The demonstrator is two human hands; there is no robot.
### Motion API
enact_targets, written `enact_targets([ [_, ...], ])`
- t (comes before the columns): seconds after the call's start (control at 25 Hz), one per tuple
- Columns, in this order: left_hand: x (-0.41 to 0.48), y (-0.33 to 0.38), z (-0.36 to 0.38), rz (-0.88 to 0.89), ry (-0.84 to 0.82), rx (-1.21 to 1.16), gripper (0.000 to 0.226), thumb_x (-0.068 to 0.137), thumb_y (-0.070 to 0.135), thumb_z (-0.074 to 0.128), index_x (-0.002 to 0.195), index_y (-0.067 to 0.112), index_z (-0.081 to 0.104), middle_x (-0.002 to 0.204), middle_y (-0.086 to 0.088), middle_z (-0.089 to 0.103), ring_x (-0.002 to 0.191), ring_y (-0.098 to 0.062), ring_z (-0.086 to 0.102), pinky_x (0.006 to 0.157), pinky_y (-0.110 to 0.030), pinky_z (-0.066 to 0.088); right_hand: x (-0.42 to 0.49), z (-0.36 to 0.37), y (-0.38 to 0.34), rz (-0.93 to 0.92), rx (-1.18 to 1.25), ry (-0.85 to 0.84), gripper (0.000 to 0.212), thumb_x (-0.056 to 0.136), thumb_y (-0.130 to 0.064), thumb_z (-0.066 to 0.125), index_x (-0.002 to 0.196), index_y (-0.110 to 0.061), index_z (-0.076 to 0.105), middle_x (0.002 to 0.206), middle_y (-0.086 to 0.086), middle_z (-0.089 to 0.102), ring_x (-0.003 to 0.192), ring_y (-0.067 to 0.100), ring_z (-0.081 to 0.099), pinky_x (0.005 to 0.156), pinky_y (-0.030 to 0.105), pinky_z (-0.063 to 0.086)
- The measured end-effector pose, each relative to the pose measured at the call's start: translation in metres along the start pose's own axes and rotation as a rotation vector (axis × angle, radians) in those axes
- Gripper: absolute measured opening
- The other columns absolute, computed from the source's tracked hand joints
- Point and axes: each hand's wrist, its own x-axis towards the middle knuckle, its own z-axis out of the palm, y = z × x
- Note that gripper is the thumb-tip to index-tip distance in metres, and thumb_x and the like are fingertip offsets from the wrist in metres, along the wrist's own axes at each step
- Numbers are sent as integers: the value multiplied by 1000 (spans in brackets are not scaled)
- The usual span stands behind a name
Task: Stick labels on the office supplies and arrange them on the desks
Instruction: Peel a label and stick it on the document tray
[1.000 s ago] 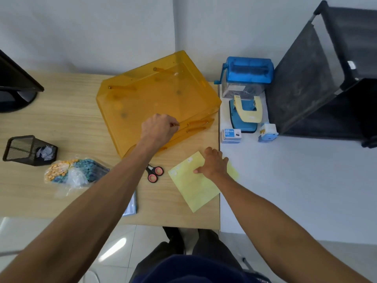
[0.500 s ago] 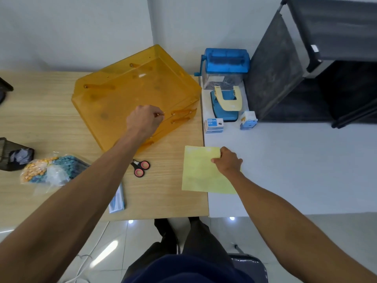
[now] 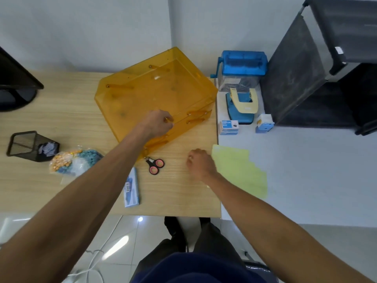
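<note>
A see-through orange letter tray (image 3: pixel 155 92) lies tilted on the wooden desk (image 3: pixel 61 111). My left hand (image 3: pixel 158 123) is closed on its front edge. A pale yellow label sheet (image 3: pixel 240 170) lies flat on the white desk (image 3: pixel 306 170), just past the seam between the two desks. My right hand (image 3: pixel 201 164) hovers over the wooden desk beside the sheet's left edge, fingers curled with nothing in them. Small black scissors with pink handles (image 3: pixel 155 165) lie below the tray.
A blue packet (image 3: pixel 132 188), a bag of coloured pins (image 3: pixel 75 162), a mesh pen holder (image 3: pixel 30 146) and a monitor (image 3: pixel 16 84) are on the left. A blue shredder (image 3: pixel 242 66), hole punch (image 3: pixel 242 105), clip box (image 3: pixel 229 126), small blue box (image 3: pixel 265 123) and black rack (image 3: pixel 318 68) stand on the right.
The yellow sheet has slid right, from the wooden desk onto the white one. My right hand has let go of it and drawn back left. My left hand stays on the tray.
</note>
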Motion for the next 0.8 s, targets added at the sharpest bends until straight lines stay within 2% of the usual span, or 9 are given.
enact_targets([
  [0.12, -11, -19, 2, -9, -33, -4, 31, 103, 24, 46, 129, 12, 59, 134, -10, 58, 119, -28, 52, 92, -34, 43, 4, 37, -60, -309, -117, -167, 36, 94, -26, 49, 129, -19, 55, 130, 9, 49, 118, 30, 45, 95, 42, 42],
  [0.2, -14, -28, 5, 14, -32, -18, 33, 105, 22, 41, 133, 14, 56, 136, -9, 57, 116, -29, 54, 89, -33, 44, 8, 57, -87, -435, -257, -168, 40, 94, -29, 51, 133, -21, 51, 141, 8, 40, 125, 31, 37, 100, 44, 35],
  [0.24, -14, -31, 6, 27, -26, -17, 33, 106, 21, 41, 134, 14, 56, 133, -11, 59, 107, -28, 56, 81, -32, 44, 9, 63, -95, -446, -318, -148, 40, 94, -29, 50, 134, -20, 51, 142, 8, 38, 126, 31, 35, 101, 45, 33],
  [0.32, -12, -35, 7, 63, 16, -8, 31, 105, 21, 41, 130, 12, 58, 121, -13, 63, 87, -25, 53, 69, -32, 39, 11, 67, -98, -427, -404, -124, 39, 96, -28, 47, 133, -17, 53, 138, 9, 40, 124, 31, 35, 101, 46, 31],
  [0.4, -10, -40, 10, 93, 52, -14, 29, 105, 22, 43, 125, 12, 60, 113, -14, 65, 82, -25, 52, 67, -32, 38, 8, 64, -86, -411, -470, -147, 40, 96, -29, 45, 133, -18, 55, 134, 8, 42, 122, 30, 36, 101, 47, 30],
  [0.52, -9, -43, 12, 103, 63, -13, 29, 104, 24, 44, 124, 15, 62, 117, -11, 64, 92, -27, 56, 71, -32, 40, 0, 48, -56, -340, -530, -183, 39, 94, -32, 44, 128, -20, 59, 131, 10, 47, 119, 29, 40, 99, 47, 33],
  [0.68, -7, -37, 11, 112, 18, -2, 30, 104, 23, 43, 127, 13, 60, 123, -12, 62, 102, -30, 56, 75, -33, 40, -12, 15, -22, -228, -592, -269, 44, 90, -42, 41, 108, -12, 68, 120, 8, 58, 113, 28, 46, 96, 46, 33],
  [0.76, -4, -31, 10, 130, -41, 13, 32, 105, 23, 43, 130, 12, 59, 129, -11, 60, 110, -30, 55, 82, -36, 45, -8, -3, -19, -91, -417, -241, 45, 91, -46, 41, 97, -11, 68, 106, 7, 62, 105, 28, 53, 89, 40, 38],
  [0.8, -4, -25, 8, 137, -73, 29, 34, 105, 23, 42, 132, 12, 58, 133, -10, 59, 114, -30, 55, 89, -39, 47, -4, -13, -22, 45, -161, -182, 43, 92, -46, 41, 89, -12, 66, 98, 7, 63, 98, 28, 56, 83, 37, 42],
])
